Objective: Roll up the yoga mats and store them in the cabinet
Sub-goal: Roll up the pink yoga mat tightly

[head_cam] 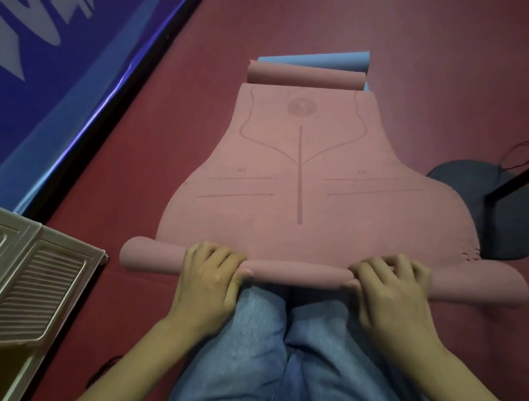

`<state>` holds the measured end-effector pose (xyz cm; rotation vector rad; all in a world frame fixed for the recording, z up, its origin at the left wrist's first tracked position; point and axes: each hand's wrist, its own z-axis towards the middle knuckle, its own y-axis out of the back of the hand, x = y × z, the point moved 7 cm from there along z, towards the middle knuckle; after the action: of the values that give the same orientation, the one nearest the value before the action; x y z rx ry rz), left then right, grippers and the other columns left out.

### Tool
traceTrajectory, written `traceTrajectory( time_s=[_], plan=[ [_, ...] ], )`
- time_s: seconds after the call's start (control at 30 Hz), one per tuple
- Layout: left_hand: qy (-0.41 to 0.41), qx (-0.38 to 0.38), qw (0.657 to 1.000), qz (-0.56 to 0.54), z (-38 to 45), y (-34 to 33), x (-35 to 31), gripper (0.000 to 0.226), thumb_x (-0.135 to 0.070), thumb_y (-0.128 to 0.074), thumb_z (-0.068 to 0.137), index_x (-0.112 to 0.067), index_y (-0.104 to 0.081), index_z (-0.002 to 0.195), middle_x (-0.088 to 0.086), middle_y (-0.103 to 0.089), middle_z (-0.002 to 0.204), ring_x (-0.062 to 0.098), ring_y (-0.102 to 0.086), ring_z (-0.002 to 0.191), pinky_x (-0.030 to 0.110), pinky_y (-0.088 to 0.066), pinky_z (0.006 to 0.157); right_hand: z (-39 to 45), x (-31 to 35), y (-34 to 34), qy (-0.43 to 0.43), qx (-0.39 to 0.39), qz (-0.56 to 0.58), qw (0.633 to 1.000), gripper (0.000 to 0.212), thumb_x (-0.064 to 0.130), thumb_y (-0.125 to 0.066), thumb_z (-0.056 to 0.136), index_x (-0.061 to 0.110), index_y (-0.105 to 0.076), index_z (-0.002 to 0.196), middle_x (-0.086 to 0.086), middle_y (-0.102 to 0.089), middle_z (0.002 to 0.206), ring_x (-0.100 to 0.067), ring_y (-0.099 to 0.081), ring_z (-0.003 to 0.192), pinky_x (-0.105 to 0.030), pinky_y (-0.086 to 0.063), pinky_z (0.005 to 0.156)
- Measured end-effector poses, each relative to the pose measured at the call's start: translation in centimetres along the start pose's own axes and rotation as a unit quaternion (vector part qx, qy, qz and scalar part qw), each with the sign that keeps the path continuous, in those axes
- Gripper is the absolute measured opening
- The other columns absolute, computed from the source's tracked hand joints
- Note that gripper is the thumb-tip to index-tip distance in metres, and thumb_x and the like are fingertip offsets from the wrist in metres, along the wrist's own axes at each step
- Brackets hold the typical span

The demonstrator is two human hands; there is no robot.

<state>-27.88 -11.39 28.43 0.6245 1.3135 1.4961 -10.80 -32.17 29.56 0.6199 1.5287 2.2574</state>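
My left hand (209, 277) and right hand (391, 288) curl over the started roll of the pink mat (301, 184) at six o'clock on the floor (451, 56), fingers gripping it. It looks soft, light and springy; I'd hold near both ends. A white cabinet (26, 272) sits at eight o'clock; I cannot see inside.
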Motion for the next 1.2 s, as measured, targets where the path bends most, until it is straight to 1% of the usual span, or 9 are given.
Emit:
traceTrajectory(
  time_s=[0.1, 0.3, 0.47, 0.6, 0.7, 0.83, 0.9, 1.0, 1.2],
  plan=[
    [0.020, 0.038, 0.999, -0.008, 1.8, -0.3, 0.7, 0.038, -0.043, -0.036, 0.103, -0.025, -0.065, 0.086, -0.012, -0.061, 0.077, 0.022, -0.049, 0.076, 0.038, -0.028, 0.077, 0.8, -0.6, -0.2, -0.020, 0.028, 0.019, 0.999, 0.029, 0.034, -0.044, 0.095, 0.018, -0.067, 0.088, 0.004, -0.064, 0.079, -0.028, -0.054, 0.078, -0.040, -0.030, 0.077],
    [0.043, 0.085, 0.994, -0.056, 3.1, 0.1, 1.3, 0.030, -0.049, -0.036, 0.100, -0.030, -0.056, 0.088, -0.018, -0.049, 0.068, 0.017, -0.053, 0.075, 0.036, -0.020, 0.071, 2.0, -0.5, 0.3, -0.027, 0.075, 0.038, 0.996, 0.022, 0.041, -0.040, 0.097, 0.024, -0.050, 0.088, 0.004, -0.055, 0.067, -0.028, -0.050, 0.071, -0.041, -0.034, 0.065],
    [0.037, 0.098, 0.992, -0.065, 1.3, 0.4, 0.7, 0.031, -0.049, -0.040, 0.098, -0.029, -0.059, 0.084, -0.016, -0.054, 0.067, 0.018, -0.055, 0.072, 0.035, -0.030, 0.068, 0.3, -0.3, 1.2, 0.004, 0.059, 0.046, 0.997, 0.027, 0.045, -0.046, 0.098, 0.024, -0.057, 0.083, 0.007, -0.055, 0.065, -0.027, -0.049, 0.069, -0.041, -0.036, 0.062],
    [0.128, 0.076, 0.985, -0.088, 0.0, 0.4, 2.0, 0.034, -0.059, -0.052, 0.084, -0.026, -0.055, 0.074, -0.013, -0.051, 0.066, 0.019, -0.052, 0.067, 0.038, -0.041, 0.065, -0.6, -0.4, 1.7, 0.020, 0.040, 0.057, 0.997, 0.034, 0.049, -0.049, 0.099, 0.026, -0.062, 0.078, 0.012, -0.057, 0.074, -0.024, -0.052, 0.075, -0.041, -0.038, 0.068],
    [0.124, 0.058, 0.988, -0.074, 0.5, 0.3, 1.8, 0.035, -0.058, -0.054, 0.080, -0.025, -0.051, 0.070, -0.012, -0.049, 0.064, 0.021, -0.051, 0.068, 0.041, -0.046, 0.067, -0.6, 0.2, 2.0, 0.035, 0.044, 0.027, 0.998, 0.029, 0.052, -0.061, 0.089, 0.025, -0.069, 0.083, 0.006, -0.064, 0.094, -0.029, -0.054, 0.090, -0.045, -0.039, 0.082],
    [0.118, 0.017, 0.990, -0.081, 1.3, 0.1, 1.5, 0.027, -0.054, -0.056, 0.079, -0.029, -0.059, 0.073, -0.015, -0.051, 0.091, 0.015, -0.042, 0.088, 0.037, -0.035, 0.075, 0.0, 0.8, 2.6, 0.036, 0.061, -0.024, 0.997, 0.038, 0.058, -0.069, 0.066, 0.025, -0.071, 0.083, -0.003, -0.062, 0.103, -0.031, -0.052, 0.096, -0.045, -0.034, 0.084],
    [0.093, 0.006, 0.994, -0.051, 1.8, 0.2, 0.8, 0.025, -0.053, -0.054, 0.084, -0.030, -0.061, 0.076, -0.015, -0.049, 0.088, 0.016, -0.042, 0.084, 0.036, -0.026, 0.070, 0.4, 1.1, 2.6, 0.033, 0.060, -0.040, 0.997, 0.032, 0.054, -0.059, 0.068, 0.024, -0.068, 0.077, -0.001, -0.060, 0.092, -0.031, -0.051, 0.091, -0.042, -0.032, 0.078],
    [0.005, -0.022, 1.000, 0.006, 1.9, 0.7, -1.2, 0.024, -0.045, -0.051, 0.093, -0.028, -0.063, 0.080, -0.014, -0.056, 0.085, 0.022, -0.054, 0.083, 0.036, -0.029, 0.072, 0.7, 1.2, 2.4, 0.021, 0.059, -0.049, 0.997, 0.024, 0.044, -0.055, 0.072, 0.023, -0.065, 0.073, 0.002, -0.059, 0.085, -0.031, -0.052, 0.089, -0.042, -0.031, 0.076],
    [-0.021, -0.044, 0.998, 0.033, 0.2, 1.1, -1.6, 0.042, -0.059, -0.062, 0.085, -0.024, -0.076, 0.102, -0.011, -0.070, 0.109, 0.025, -0.059, 0.110, 0.038, -0.034, 0.086, 1.7, 0.1, 1.5, 0.004, 0.050, -0.033, 0.998, 0.024, 0.040, -0.050, 0.077, 0.025, -0.068, 0.074, 0.007, -0.062, 0.081, -0.029, -0.053, 0.088, -0.040, -0.028, 0.076]
  ],
)
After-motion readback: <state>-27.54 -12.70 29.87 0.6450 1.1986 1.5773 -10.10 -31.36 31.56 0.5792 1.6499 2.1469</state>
